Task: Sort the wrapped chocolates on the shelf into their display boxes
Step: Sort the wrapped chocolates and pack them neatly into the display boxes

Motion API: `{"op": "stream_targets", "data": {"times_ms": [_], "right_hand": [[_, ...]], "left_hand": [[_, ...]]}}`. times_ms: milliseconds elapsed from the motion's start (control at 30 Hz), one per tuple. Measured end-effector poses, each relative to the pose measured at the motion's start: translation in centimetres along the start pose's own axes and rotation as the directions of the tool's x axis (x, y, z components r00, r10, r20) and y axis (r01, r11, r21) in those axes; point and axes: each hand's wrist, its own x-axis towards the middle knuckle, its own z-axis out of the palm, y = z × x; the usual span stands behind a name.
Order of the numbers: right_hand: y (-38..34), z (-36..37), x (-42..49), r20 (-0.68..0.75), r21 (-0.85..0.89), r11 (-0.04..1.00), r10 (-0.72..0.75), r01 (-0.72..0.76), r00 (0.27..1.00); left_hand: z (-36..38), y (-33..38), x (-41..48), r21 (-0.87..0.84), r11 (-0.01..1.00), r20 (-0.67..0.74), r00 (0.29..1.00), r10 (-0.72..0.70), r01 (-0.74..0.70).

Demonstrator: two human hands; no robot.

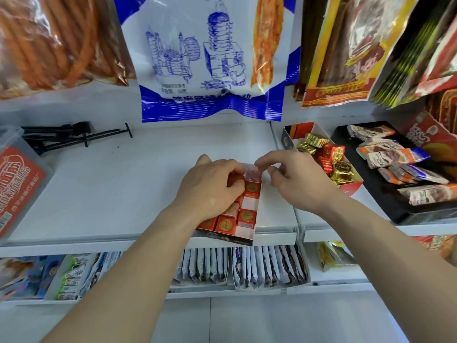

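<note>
A small display box (243,234) sits at the front edge of the white shelf (138,184), filled with several red wrapped chocolates (246,216) bearing gold seals. My left hand (210,188) lies over the box's left side, its fingers curled on the red chocolates there. My right hand (291,178) hovers at the box's far end, thumb and forefinger pinching the top of a red chocolate (252,180). A second display box (351,188) to the right holds mixed gold chocolates (342,169) and red chocolates (333,152).
A black tray (385,201) of wrapped snack bars stands at the far right. Black hooks (74,137) lie at the back left beside a clear bin (14,184). Snack bags (212,58) hang overhead. Packets fill the lower shelf (269,268).
</note>
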Motion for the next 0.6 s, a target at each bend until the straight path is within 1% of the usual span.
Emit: {"op": "stream_targets", "data": {"times_ms": [100,200,267,333,433,600], "right_hand": [[0.2,-0.3,-0.5,-0.052,0.045,0.999,0.032,-0.030,0.998],[0.3,-0.6,-1.2,-0.054,0.048,0.998,0.049,-0.047,0.997],[0.3,-0.8,-1.5,-0.040,0.054,0.998,0.046,-0.044,0.998],[0.2,-1.0,-1.8,-0.010,0.057,0.998,0.037,-0.037,0.999],[0.4,-1.2,-2.0,0.014,0.067,0.997,0.029,-0.030,0.999],[1.4,-1.1,-1.5,-0.016,0.058,0.998,0.042,-0.041,0.999]], "left_hand": [[0.6,0.6,0.7,0.100,0.995,-0.104,0.994,0.033,-0.023],[1.1,1.6,1.3,0.219,0.975,-0.183,0.983,0.021,0.020],[1.6,2.2,1.5,0.290,0.953,-0.202,0.979,-0.022,0.082],[1.9,2.3,1.6,0.313,0.942,-0.190,0.980,-0.064,0.122],[2.2,2.1,1.6,0.226,0.966,-0.176,0.980,-0.090,0.129],[2.4,1.9,1.6,0.037,0.992,-0.245,0.963,-0.109,0.122]]}}
